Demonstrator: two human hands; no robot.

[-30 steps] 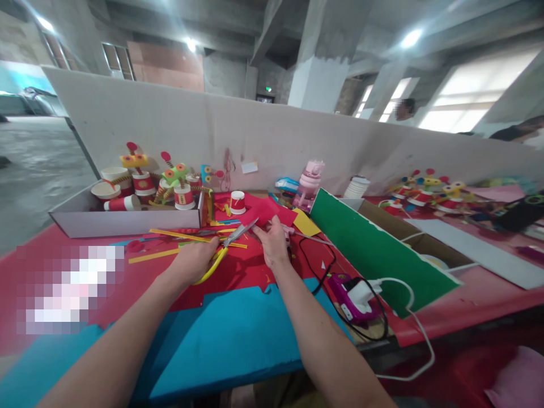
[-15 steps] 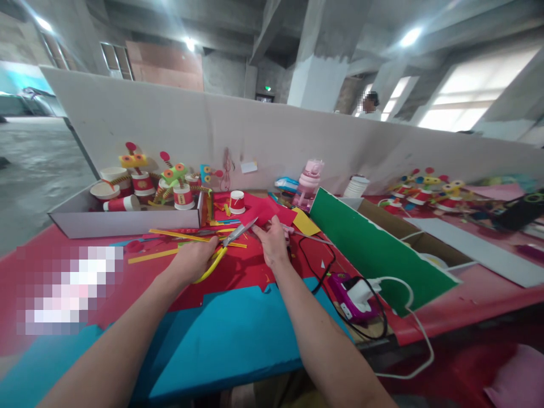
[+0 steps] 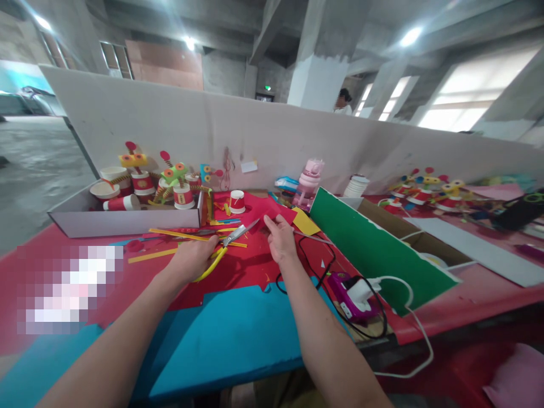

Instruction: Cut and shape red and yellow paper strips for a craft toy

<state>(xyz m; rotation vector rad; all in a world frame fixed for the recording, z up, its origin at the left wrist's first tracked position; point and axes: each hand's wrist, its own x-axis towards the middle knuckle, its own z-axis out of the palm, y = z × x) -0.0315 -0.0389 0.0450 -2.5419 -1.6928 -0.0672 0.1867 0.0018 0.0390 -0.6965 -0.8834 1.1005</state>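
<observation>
My left hand (image 3: 195, 258) is closed on a pair of scissors (image 3: 235, 234) with yellow handles. Their metal blades point up and to the right and meet the near edge of a sheet of red paper (image 3: 267, 205). My right hand (image 3: 281, 241) is just right of the blade tips, thumb and fingers closed on the red paper at its near side. Yellow strips (image 3: 155, 255) lie beside and beneath my left hand. A red and white paper cup (image 3: 237, 202) stands behind the scissors, upside down.
A white box (image 3: 127, 222) at left holds paper-cup figures (image 3: 183, 195). A green-sided box (image 3: 369, 249) stands at right, near a purple power strip (image 3: 355, 300) with cables. Blue sheets (image 3: 229, 334) cover the near edge. A pink bottle (image 3: 309, 184) stands by the partition.
My right hand has shifted slightly right and its fingers sit differently at the red paper. The scissors have barely moved. A person beyond the partition has moved left.
</observation>
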